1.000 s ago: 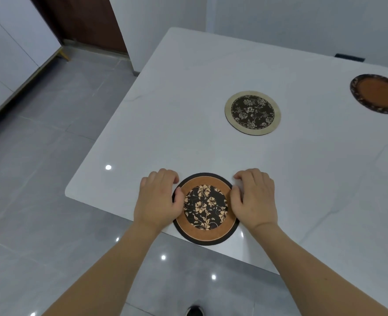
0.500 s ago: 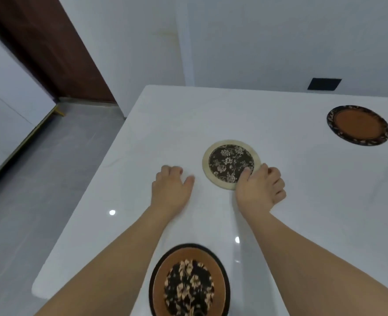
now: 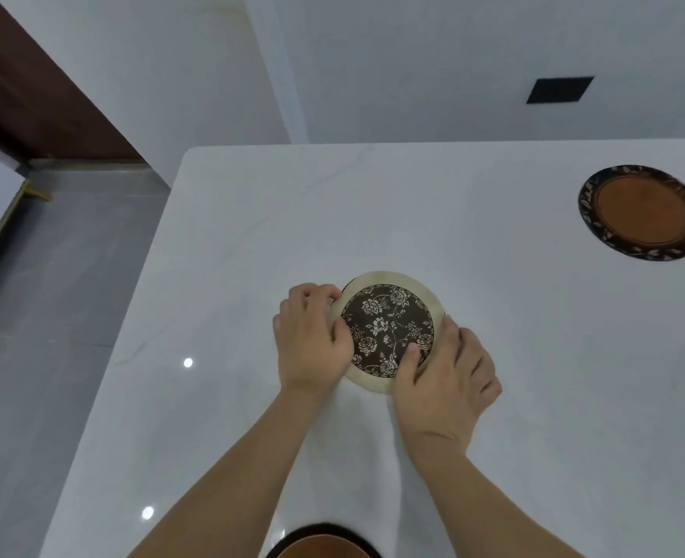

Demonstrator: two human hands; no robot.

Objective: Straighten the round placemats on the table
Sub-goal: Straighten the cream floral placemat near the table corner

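Observation:
A cream placemat (image 3: 389, 320) with a dark floral centre lies in the middle of the white table (image 3: 453, 195). My left hand (image 3: 310, 340) grips its left edge, fingers curled at the rim and thumb on top. My right hand (image 3: 445, 376) holds its lower right edge, thumb pressing on the dark pattern. A black-rimmed placemat with an orange centre (image 3: 642, 211) lies at the far right. Only the top of the orange and black placemat (image 3: 324, 543) shows at the bottom edge, between my forearms.
The table's left edge runs diagonally beside a grey tiled floor (image 3: 51, 296). White walls stand behind the table, with a dark rectangular plate (image 3: 560, 89) on the wall. A brown door (image 3: 23, 86) is at the upper left.
My hands left the near orange placemat and reached forward to the cream one. Half a second ago only the right hand touched it; now both hold its edges. The view moved forward.

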